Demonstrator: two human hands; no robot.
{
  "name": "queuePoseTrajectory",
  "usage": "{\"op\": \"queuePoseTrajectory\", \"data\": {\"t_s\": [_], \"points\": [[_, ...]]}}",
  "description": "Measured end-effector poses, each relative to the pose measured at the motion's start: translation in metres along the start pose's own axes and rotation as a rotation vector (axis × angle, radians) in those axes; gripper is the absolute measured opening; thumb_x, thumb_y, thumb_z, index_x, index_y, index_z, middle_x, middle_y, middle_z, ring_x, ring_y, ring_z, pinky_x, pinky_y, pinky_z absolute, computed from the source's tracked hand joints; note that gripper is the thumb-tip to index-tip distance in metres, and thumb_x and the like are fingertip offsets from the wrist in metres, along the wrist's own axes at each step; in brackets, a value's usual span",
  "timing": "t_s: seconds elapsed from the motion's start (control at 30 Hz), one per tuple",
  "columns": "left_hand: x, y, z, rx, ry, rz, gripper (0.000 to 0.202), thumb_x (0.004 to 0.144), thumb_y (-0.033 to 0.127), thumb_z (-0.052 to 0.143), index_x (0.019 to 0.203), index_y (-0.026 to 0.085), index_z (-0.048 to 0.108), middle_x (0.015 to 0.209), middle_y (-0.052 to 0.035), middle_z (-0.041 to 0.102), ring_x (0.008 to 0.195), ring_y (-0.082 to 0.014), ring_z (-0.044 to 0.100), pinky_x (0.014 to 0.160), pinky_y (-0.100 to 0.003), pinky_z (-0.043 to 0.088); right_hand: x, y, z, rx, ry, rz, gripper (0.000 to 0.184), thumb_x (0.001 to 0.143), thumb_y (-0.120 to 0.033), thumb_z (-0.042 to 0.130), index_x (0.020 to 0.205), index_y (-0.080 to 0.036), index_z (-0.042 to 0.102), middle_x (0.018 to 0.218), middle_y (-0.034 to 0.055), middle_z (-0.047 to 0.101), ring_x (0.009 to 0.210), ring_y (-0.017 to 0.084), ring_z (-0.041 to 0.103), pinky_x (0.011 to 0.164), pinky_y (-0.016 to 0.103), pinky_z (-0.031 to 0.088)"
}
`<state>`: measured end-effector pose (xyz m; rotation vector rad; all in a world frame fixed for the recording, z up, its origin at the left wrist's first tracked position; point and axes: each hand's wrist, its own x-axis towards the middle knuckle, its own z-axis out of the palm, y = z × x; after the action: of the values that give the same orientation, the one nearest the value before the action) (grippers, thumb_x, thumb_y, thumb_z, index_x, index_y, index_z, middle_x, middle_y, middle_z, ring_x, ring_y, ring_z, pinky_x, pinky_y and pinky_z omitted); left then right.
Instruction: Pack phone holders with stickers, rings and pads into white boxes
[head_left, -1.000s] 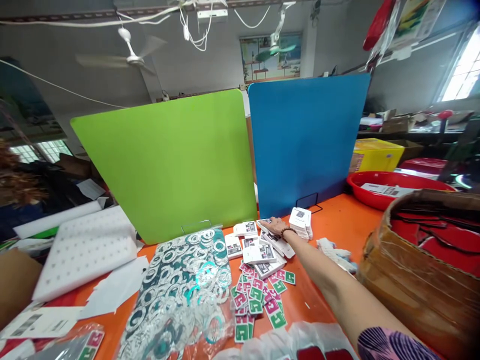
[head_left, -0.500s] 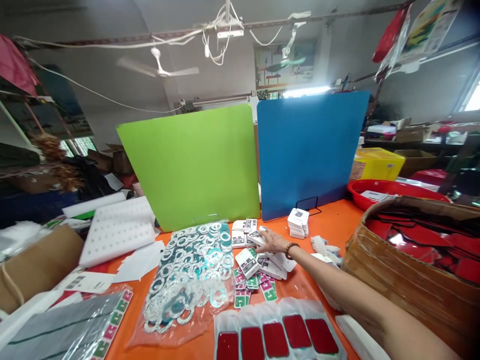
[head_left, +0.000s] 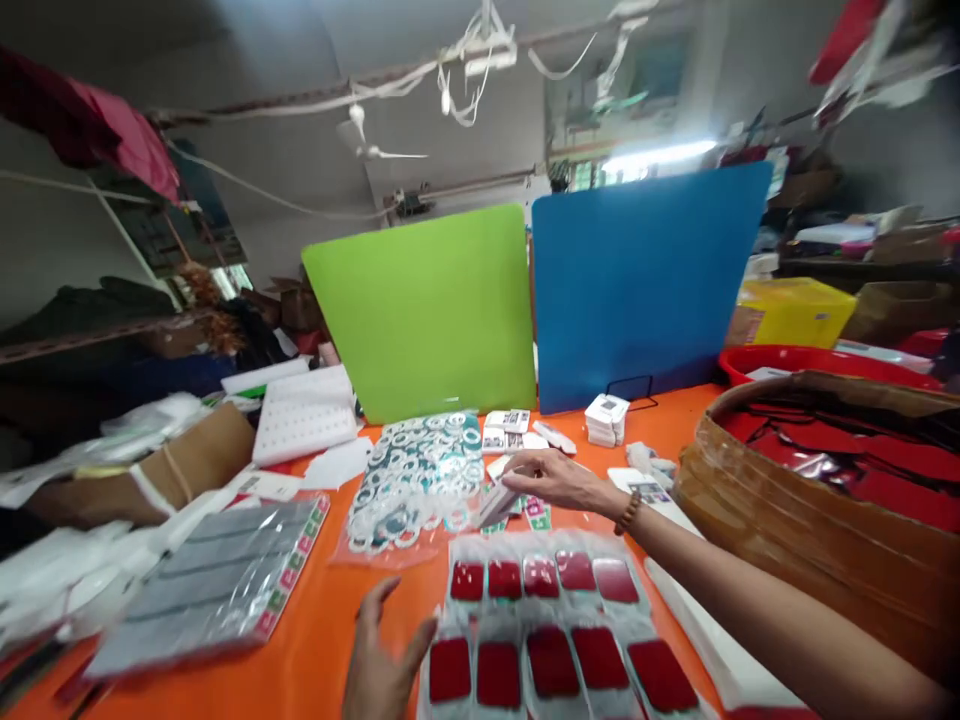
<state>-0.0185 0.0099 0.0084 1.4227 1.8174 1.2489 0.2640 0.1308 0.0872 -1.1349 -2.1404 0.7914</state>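
Observation:
My right hand (head_left: 559,482), with a beaded bracelet at the wrist, grips a small stack of white cards (head_left: 495,503) tilted above the orange table (head_left: 315,655). My left hand (head_left: 384,655) has come in at the bottom, thumb and fingers spread, with nothing in it. Just right of it lie rows of dark red rounded pieces (head_left: 551,660) in clear film. Under and behind my right hand are pink and green printed cards (head_left: 536,512) and white printed cards (head_left: 510,422). A clear bag of ring-shaped pieces (head_left: 427,465) lies farther left.
A green panel (head_left: 427,315) and a blue panel (head_left: 645,290) stand at the back. A stack of white cards (head_left: 606,420) sits before the blue one. At right is a large brown cardboard container (head_left: 787,540) with red pieces; at left, a bagged grey stack (head_left: 217,590).
My right hand has lifted a card stack off the pile and drawn it nearer. My left hand has entered from below. The view has tilted down and shifted left, showing more red pieces.

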Motion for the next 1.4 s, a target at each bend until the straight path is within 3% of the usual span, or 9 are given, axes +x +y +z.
{"op": "queuePoseTrajectory", "data": {"t_s": [0.17, 0.27, 0.37, 0.5, 0.67, 0.77, 0.9, 1.07, 1.4], "points": [[-0.048, 0.039, 0.017, -0.352, -0.901, -0.006, 0.070, 0.061, 0.045, 0.077, 0.121, 0.017, 0.055, 0.122, -0.0106, 0.058, 0.110, -0.0298, 0.053, 0.098, -0.043, 0.040, -0.081, -0.063, 0.049, 0.095, -0.248, -0.206, 0.035, 0.091, -0.047, 0.050, 0.091, -0.018, 0.069, 0.082, 0.0036, 0.061, 0.073, 0.013, 0.053, 0.065, 0.025, 0.038], [-0.084, 0.040, 0.026, -0.577, -1.101, -0.222, 0.068, 0.059, 0.051, 0.077, 0.117, 0.017, 0.061, 0.109, -0.0099, 0.064, 0.100, -0.0285, 0.058, 0.091, -0.041, 0.043, -0.113, -0.066, 0.069, 0.206, -0.317, -0.140, 0.036, 0.092, -0.044, 0.049, 0.075, -0.017, 0.065, 0.071, 0.0017, 0.054, 0.064, 0.012, 0.045, 0.057, 0.024, 0.032], [-0.107, 0.024, 0.028, -0.761, -1.285, -0.456, 0.077, 0.050, 0.063, 0.077, 0.110, 0.016, 0.066, 0.091, -0.0080, 0.067, 0.085, -0.0265, 0.063, 0.084, -0.041, 0.045, -0.132, -0.053, 0.088, 0.588, -0.487, 0.058, 0.043, 0.091, -0.048, 0.048, 0.065, -0.015, 0.057, 0.059, -0.0020, 0.045, 0.053, 0.008, 0.036, 0.049, 0.022, 0.027], [-0.115, 0.007, 0.019, -0.819, -1.425, -0.415, 0.089, 0.034, 0.065, 0.080, 0.107, 0.014, 0.068, 0.087, -0.0068, 0.070, 0.088, -0.0305, 0.064, 0.092, -0.045, 0.040, -0.137, -0.041, 0.117, 1.091, -0.735, 0.274, 0.050, 0.075, -0.059, 0.063, 0.057, -0.016, 0.048, 0.050, -0.0055, 0.041, 0.042, 0.004, 0.033, 0.042, 0.019, 0.024], [-0.120, -0.005, -0.006, -0.962, -1.201, -0.583, 0.091, 0.042, 0.064, 0.080, 0.115, 0.012, 0.064, 0.088, -0.0104, 0.070, 0.078, -0.0257, 0.066, 0.075, -0.037, 0.048, -0.097, -0.035, 0.133, 0.801, -0.589, 0.160, 0.047, 0.088, -0.056, 0.047, 0.069, -0.015, 0.059, 0.061, -0.0006, 0.052, 0.051, 0.008, 0.045, 0.049, 0.021, 0.034], [-0.127, -0.024, -0.022, -1.059, -0.911, -0.616, 0.078, 0.056, 0.066, 0.073, 0.111, 0.011, 0.065, 0.088, -0.0123, 0.069, 0.072, -0.0207, 0.066, 0.068, -0.030, 0.048, -0.057, -0.026, 0.143, 0.243, -0.368, 0.036, 0.026, 0.091, -0.040, 0.049, 0.091, -0.017, 0.062, 0.086, 0.0057, 0.064, 0.075, 0.016, 0.056, 0.067, 0.028, 0.043], [-0.122, -0.052, -0.028, -1.105, -0.527, -0.624, 0.065, 0.073, 0.064, 0.061, 0.112, 0.012, 0.065, 0.084, -0.0114, 0.070, 0.077, -0.0201, 0.065, 0.075, -0.029, 0.047, -0.021, -0.009, 0.178, -0.151, -0.376, 0.019, 0.023, 0.086, -0.018, 0.053, 0.107, -0.014, 0.058, 0.103, 0.0128, 0.064, 0.095, 0.023, 0.057, 0.083, 0.034, 0.042], [-0.103, -0.066, -0.016, -1.085, -0.320, -0.705, 0.060, 0.070, 0.053, 0.071, 0.117, 0.018, 0.061, 0.103, -0.0102, 0.069, 0.087, -0.0236, 0.067, 0.084, -0.035, 0.046, -0.002, -0.002, 0.212, -0.206, -0.450, 0.069, 0.010, 0.081, -0.010, 0.054, 0.089, -0.013, 0.059, 0.096, 0.0133, 0.062, 0.090, 0.023, 0.057, 0.081, 0.033, 0.041], [-0.090, -0.093, -0.010, -1.182, -0.219, -0.862, 0.075, 0.069, 0.049, 0.074, 0.133, 0.018, 0.048, 0.098, -0.0104, 0.071, 0.088, -0.0264, 0.069, 0.091, -0.040, 0.046, 0.008, -0.005, 0.199, 0.046, -0.478, 0.130, 0.022, 0.091, -0.029, 0.043, 0.072, -0.019, 0.042, 0.069, -0.0027, 0.045, 0.063, 0.011, 0.041, 0.060, 0.024, 0.035]]}}
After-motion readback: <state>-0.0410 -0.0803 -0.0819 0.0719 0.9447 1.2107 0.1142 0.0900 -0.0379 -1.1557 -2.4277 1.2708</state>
